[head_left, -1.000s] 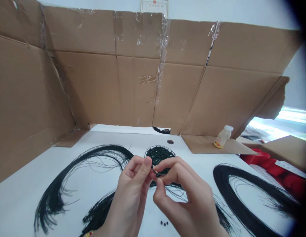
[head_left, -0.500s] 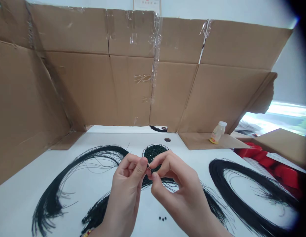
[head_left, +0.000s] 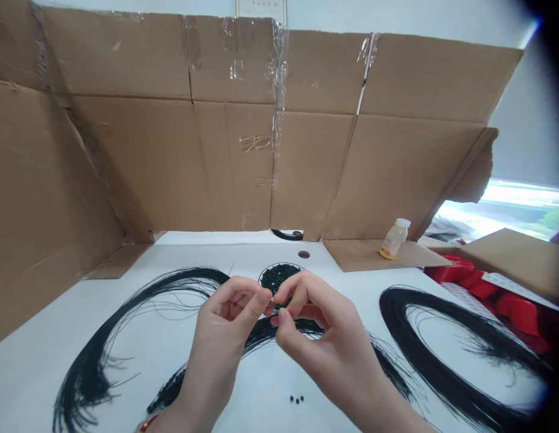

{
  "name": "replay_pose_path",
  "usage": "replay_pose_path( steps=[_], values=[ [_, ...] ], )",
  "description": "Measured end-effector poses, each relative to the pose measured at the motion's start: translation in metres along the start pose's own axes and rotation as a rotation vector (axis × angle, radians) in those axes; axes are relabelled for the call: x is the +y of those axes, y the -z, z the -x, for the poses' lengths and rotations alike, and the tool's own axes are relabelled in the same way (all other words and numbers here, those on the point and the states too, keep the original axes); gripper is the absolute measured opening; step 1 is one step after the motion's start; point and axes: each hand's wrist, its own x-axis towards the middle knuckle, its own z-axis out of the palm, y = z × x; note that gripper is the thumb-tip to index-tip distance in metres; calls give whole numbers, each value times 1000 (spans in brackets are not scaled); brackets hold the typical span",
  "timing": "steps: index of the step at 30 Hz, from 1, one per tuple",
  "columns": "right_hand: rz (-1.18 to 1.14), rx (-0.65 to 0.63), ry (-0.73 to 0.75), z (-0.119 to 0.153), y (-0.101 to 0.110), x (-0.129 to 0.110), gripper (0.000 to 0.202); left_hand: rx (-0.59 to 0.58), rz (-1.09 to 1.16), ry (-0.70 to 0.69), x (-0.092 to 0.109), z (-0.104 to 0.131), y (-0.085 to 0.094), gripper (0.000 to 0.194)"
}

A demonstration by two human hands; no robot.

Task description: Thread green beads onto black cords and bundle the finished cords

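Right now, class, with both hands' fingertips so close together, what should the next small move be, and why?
Probably the right hand should draw the strand gently snug while the left hand holds firm: both seem to pinch it, close together, and only a short bit shows between them. Any knot there is too small to tell.

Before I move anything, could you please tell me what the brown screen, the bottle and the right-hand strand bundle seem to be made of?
Brown screen: matte cardboard, judging by its fold lines and ragged edge.
Bottle: probably smooth plastic, perhaps glass; it looks translucent.
Right-hand strand bundle: possibly synthetic cord, dark and fairly matte; fine strands curve and fan loose.
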Motion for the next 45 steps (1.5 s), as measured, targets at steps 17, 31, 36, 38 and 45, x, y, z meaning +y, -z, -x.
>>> replay_pose_path(
  steps=[17,31,36,38,45],
  values=[
    [13,-86,-128,-8,18,-4,21,-88,-226,-64,3,-5,9,15],
    [79,-160,-192,-19,43,-3,15,-253,-391,-13,11,-10,12,22],
    [95,-159,-201,-19,44,-5,12,-237,-424,-112,12,-9,13,13],
    [107,-177,-198,-18,44,-5,11,-259,-442,-142,13,-8,13,16],
    [126,-286,-172,-15,48,-11,12,-274,-359,-173,21,-3,8,16]
  ],
)
